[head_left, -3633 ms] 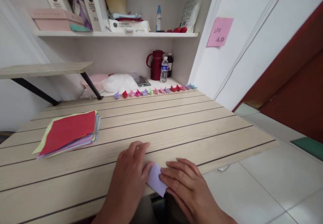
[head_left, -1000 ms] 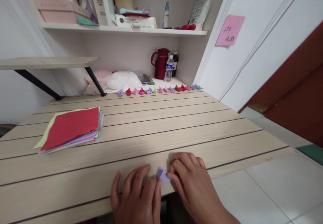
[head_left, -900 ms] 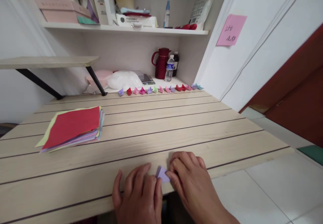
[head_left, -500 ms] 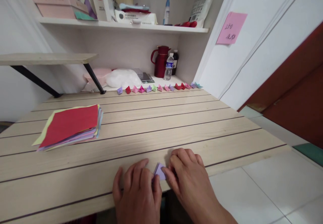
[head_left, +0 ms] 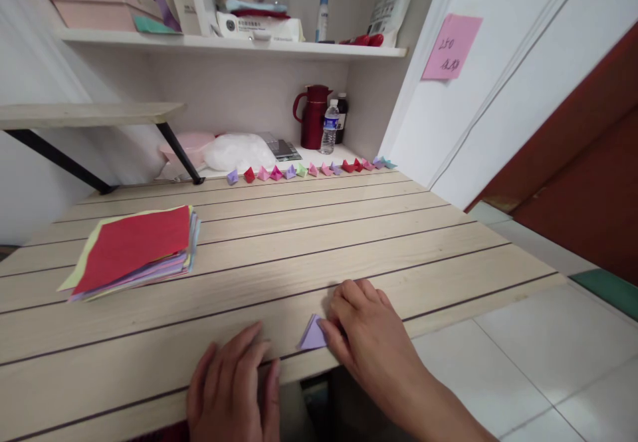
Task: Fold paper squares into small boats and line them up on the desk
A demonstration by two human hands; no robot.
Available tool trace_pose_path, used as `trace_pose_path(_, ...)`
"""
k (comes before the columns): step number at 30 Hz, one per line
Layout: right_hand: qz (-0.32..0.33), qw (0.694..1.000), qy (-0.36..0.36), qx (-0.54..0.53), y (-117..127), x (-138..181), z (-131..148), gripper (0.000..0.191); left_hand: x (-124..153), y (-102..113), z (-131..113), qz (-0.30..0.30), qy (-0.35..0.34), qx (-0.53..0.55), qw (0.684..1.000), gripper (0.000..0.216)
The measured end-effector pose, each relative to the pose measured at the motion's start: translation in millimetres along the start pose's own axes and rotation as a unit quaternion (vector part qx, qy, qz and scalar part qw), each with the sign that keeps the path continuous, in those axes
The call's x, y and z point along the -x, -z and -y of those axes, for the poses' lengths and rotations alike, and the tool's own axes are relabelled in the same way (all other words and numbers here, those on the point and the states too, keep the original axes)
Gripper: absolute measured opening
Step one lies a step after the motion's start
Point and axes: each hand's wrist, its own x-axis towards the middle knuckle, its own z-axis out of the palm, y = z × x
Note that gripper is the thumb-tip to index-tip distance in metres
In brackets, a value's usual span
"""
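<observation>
A small piece of folded purple paper, triangular in outline, lies near the front edge of the table. My right hand grips its right corner between thumb and curled fingers. To the left, apart from the paper, my left hand rests at the table edge with its fingers spread and nothing in them. Along the back of the table runs a row of several small folded paper boats in purple, red, pink, green and blue.
A stack of coloured paper sheets, red on top, lies on the left of the slatted table. A raised wooden shelf on black legs stands behind it. A red jug and a water bottle stand in the cabinet.
My left hand has let go of the purple paper and moved left, away from it. My right hand stays on the paper. The view has shifted slightly.
</observation>
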Motion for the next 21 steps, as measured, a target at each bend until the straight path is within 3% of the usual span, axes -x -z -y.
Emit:
trace_pose_path(3,-0.004,1.0,0.009,0.003,-1.2,-0.7,0.3,0.01,-1.8,-1.5,-9.5,-0.011,-0.05,-0.03,0.998,0.042)
trace_pose_path(7,-0.011,1.0,0.025,0.0,-1.8,-1.9,0.5,0.01,-8.1,2.1,-25.0,0.017,-0.112,-0.093,0.989,0.066)
trace_pose_path(17,0.001,1.0,0.021,-0.023,-3.6,-0.6,0.4,0.012,-1.1,0.6,-32.7,0.065,-0.1,-0.115,0.986,0.056)
trace_pose_path(21,-0.028,0.999,0.0,-0.045,-3.1,5.7,-3.9,0.019,3.8,-1.8,-34.9,0.074,-0.075,-0.112,0.988,0.061)
